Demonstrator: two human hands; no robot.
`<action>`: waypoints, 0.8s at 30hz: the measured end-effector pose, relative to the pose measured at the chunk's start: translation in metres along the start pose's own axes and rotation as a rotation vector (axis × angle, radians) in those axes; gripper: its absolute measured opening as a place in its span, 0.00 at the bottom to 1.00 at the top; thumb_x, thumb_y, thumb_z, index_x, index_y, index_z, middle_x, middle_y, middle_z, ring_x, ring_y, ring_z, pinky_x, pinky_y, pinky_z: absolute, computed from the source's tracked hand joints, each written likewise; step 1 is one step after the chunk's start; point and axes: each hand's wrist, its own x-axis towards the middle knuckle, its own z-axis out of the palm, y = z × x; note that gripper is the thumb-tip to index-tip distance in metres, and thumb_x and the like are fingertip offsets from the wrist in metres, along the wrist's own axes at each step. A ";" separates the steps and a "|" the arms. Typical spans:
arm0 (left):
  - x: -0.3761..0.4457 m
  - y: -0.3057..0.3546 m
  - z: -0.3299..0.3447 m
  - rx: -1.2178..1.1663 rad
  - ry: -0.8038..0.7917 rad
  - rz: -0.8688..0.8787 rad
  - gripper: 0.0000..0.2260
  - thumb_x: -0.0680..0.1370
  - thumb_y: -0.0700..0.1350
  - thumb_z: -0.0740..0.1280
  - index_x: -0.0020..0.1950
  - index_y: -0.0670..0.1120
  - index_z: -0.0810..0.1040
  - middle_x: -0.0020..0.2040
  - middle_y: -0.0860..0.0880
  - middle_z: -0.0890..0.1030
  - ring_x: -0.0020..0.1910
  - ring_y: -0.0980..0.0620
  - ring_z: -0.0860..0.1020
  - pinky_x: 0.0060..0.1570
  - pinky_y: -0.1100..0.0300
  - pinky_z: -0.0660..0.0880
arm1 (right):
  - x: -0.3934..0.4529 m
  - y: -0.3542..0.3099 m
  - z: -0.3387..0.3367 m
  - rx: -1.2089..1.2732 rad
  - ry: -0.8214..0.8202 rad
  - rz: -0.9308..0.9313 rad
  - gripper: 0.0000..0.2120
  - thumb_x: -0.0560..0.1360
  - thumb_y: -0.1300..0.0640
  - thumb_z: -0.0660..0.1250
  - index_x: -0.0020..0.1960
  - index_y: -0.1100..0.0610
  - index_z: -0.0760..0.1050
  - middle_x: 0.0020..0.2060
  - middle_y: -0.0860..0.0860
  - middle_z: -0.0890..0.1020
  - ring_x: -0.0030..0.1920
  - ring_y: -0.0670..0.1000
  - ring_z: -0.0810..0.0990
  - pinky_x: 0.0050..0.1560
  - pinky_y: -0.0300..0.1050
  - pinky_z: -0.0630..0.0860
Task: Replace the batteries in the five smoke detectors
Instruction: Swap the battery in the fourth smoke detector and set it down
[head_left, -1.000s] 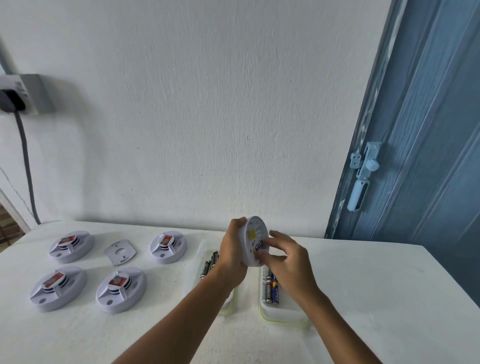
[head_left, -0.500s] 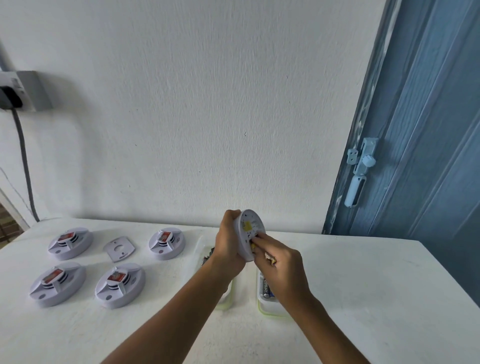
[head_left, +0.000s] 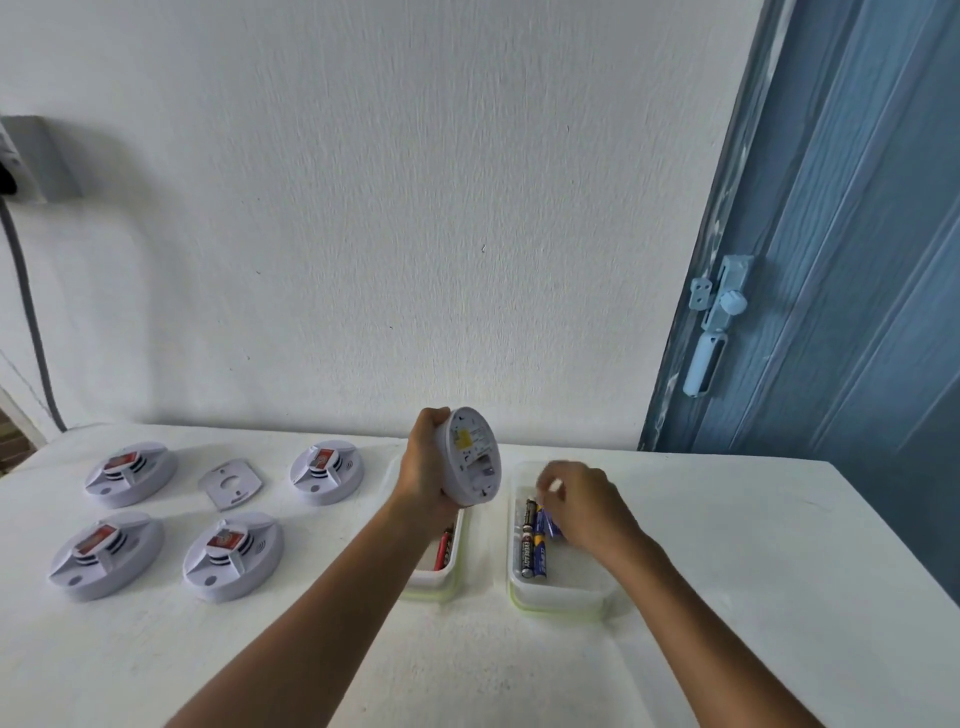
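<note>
Left hand (head_left: 427, 470) gripping upturned smoke detector (head_left: 470, 457); right hand (head_left: 582, 501) curled over battery tray (head_left: 558, 597) — grasp unclear, blurred.

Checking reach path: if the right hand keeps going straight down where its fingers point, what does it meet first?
Probably the loose batteries in the right container; the right hand hovers just over them, depth unclear.

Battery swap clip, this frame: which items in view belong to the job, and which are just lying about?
Belong to the job:
- held smoke detector, gripped by left hand
- four smoke detectors on table
- right container of batteries, right hand over it
- left container
- loose mounting plate

Lying about:
- wall socket and cable
- blue door latch
</note>
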 end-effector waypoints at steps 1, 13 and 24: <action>0.000 0.001 -0.003 0.000 -0.008 0.002 0.13 0.77 0.52 0.58 0.43 0.45 0.75 0.41 0.43 0.76 0.41 0.46 0.76 0.47 0.52 0.73 | 0.002 0.001 0.003 -0.152 -0.092 0.064 0.03 0.77 0.58 0.64 0.48 0.55 0.77 0.43 0.53 0.81 0.43 0.53 0.81 0.43 0.44 0.75; 0.006 0.013 -0.038 -0.070 -0.056 -0.039 0.13 0.78 0.53 0.57 0.42 0.46 0.75 0.41 0.44 0.75 0.41 0.46 0.75 0.48 0.51 0.71 | 0.003 -0.021 0.016 -0.442 -0.267 0.219 0.08 0.75 0.68 0.59 0.42 0.58 0.65 0.34 0.51 0.68 0.42 0.56 0.76 0.34 0.42 0.68; 0.012 0.050 -0.094 -0.131 -0.060 0.004 0.16 0.78 0.52 0.58 0.42 0.45 0.80 0.45 0.42 0.79 0.46 0.45 0.78 0.57 0.48 0.71 | 0.025 -0.098 0.063 -0.248 -0.087 -0.211 0.14 0.74 0.65 0.62 0.56 0.55 0.79 0.51 0.55 0.81 0.55 0.55 0.77 0.49 0.46 0.73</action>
